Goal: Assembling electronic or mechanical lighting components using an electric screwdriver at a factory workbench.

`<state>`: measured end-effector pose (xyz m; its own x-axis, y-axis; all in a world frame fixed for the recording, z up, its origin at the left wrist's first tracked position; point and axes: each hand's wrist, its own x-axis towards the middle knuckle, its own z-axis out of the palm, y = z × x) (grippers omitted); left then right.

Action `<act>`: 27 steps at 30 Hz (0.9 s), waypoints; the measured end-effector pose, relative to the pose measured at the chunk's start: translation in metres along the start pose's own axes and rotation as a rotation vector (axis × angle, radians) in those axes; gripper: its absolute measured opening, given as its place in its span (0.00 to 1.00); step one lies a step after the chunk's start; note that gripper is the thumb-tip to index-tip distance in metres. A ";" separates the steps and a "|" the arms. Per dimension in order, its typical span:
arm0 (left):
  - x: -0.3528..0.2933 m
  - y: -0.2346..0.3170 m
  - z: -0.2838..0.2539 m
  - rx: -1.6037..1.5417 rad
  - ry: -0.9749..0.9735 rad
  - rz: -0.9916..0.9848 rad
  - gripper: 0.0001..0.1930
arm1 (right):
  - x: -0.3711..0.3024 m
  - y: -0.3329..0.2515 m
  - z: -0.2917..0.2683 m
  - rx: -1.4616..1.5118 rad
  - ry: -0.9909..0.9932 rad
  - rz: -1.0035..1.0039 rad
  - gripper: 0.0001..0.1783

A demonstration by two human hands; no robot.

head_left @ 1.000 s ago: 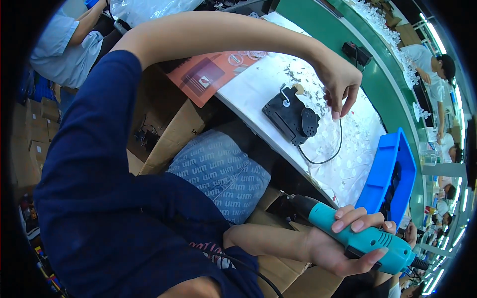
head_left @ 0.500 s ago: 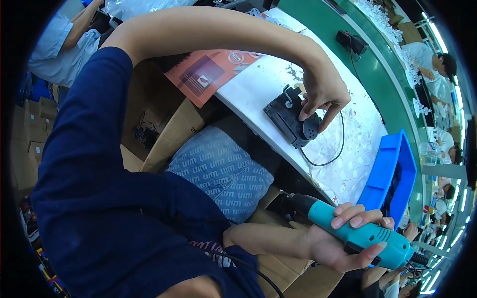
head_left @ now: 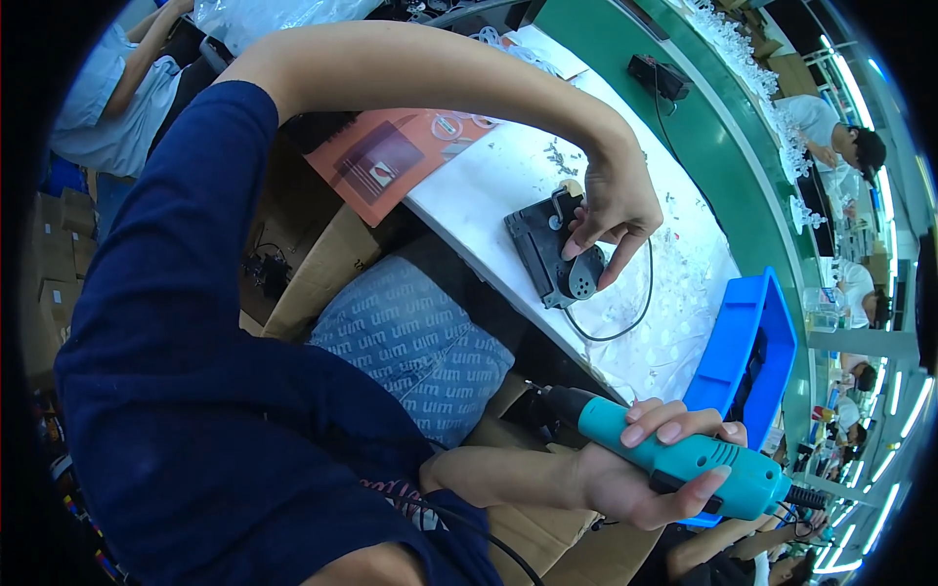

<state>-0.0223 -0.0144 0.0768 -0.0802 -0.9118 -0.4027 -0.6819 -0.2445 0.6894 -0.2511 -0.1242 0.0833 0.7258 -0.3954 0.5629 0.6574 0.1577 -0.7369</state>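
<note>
My left hand (head_left: 618, 210) reaches over a black plastic device (head_left: 542, 256) lying on the white worktop. Its thumb and forefinger grip the device's top near a round part with small holes; the other fingers are curled and partly hidden. A metal hook-shaped piece sticks up at the device's far end, and a thin black cable (head_left: 625, 332) loops out beside it. Lower right, my right hand (head_left: 655, 469) is wrapped round a teal electric screwdriver (head_left: 718, 469). Its black nose and bit point up-left, past the table edge and away from the device.
A blue bin (head_left: 728, 342) with dark parts stands at the worktop's right end. An orange printed sheet (head_left: 376, 161) overhangs the near edge. Beyond lies a green bench strip with a black box-shaped item (head_left: 660, 76). Open cardboard boxes (head_left: 322, 269) sit below; other people work nearby.
The whole view has shifted a little, so most things appear further left. Both hands keep the same hold, and the device stays in place on the worktop.
</note>
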 end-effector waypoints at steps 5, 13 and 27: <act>0.005 -0.002 -0.004 -0.043 -0.059 0.085 0.21 | 0.001 -0.002 0.002 -0.029 -0.005 -0.003 0.21; 0.008 -0.001 -0.008 -0.023 -0.114 0.054 0.22 | 0.001 0.002 0.002 -0.015 0.003 0.016 0.21; 0.010 0.002 -0.007 0.009 -0.120 0.028 0.22 | 0.004 0.004 0.004 -0.037 -0.002 0.019 0.22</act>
<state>-0.0192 -0.0263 0.0780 -0.1853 -0.8720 -0.4530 -0.6845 -0.2163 0.6962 -0.2450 -0.1221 0.0844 0.7388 -0.3904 0.5494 0.6354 0.1318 -0.7608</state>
